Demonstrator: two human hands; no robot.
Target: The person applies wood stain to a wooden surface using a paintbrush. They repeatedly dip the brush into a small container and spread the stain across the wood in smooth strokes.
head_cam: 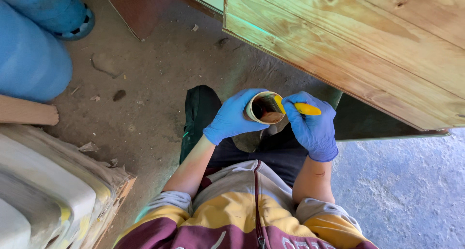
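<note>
My left hand, in a blue glove, is wrapped around a small round tin with dark brown liquid inside, tilted toward me. My right hand, also gloved in blue, grips the yellow handle of a tool whose end dips into the tin's mouth. Both hands are held above my lap, just below the edge of a varnished wooden panel.
A dusty concrete floor lies to the left. Blue cylinders stand at the top left, a wooden plank end beside them. A pale wrapped bulky object sits at the lower left. My black shoe rests on the floor.
</note>
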